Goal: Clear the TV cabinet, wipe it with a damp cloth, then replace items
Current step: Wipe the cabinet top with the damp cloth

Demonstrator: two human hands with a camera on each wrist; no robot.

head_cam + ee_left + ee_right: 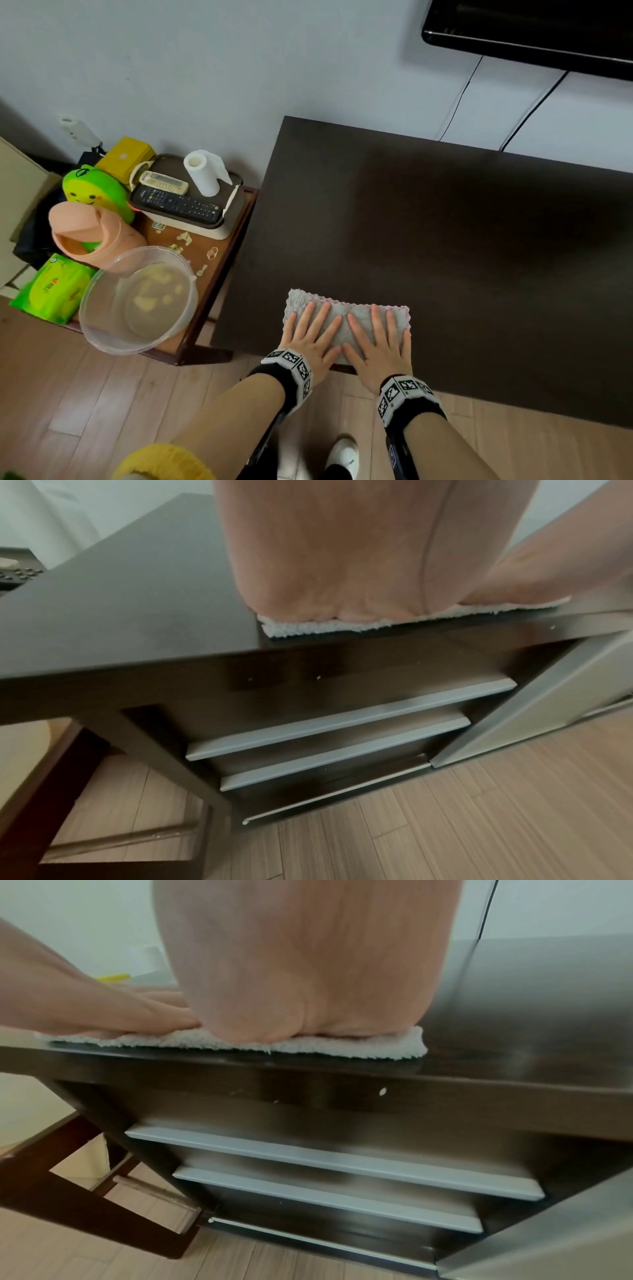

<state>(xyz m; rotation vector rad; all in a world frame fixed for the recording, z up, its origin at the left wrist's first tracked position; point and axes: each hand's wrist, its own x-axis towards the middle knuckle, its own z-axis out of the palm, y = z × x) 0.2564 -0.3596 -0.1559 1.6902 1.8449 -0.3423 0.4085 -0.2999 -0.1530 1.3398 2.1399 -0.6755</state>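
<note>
Both hands lie flat, fingers straight and spread, pressing one grey cloth (pixel 346 317) against the dark TV cabinet (pixel 445 240) top at its front edge: left hand (pixel 310 337) beside right hand (pixel 380 342), thumbs nearly touching. To their left, a side table (pixel 219 260) holds two remote controls, one paper roll (pixel 202 173), one clear bowl (pixel 137 301). No writing is legible.

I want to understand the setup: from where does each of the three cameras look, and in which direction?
Head: on the head, looking down at the cabinet; both forearms show, left hand and right hand flat on the cloth.
Left wrist: under the left palm, facing the cabinet front; palm shows.
Right wrist: same from the right; palm and left fingers show.
Shared: all three show the cloth.
</note>
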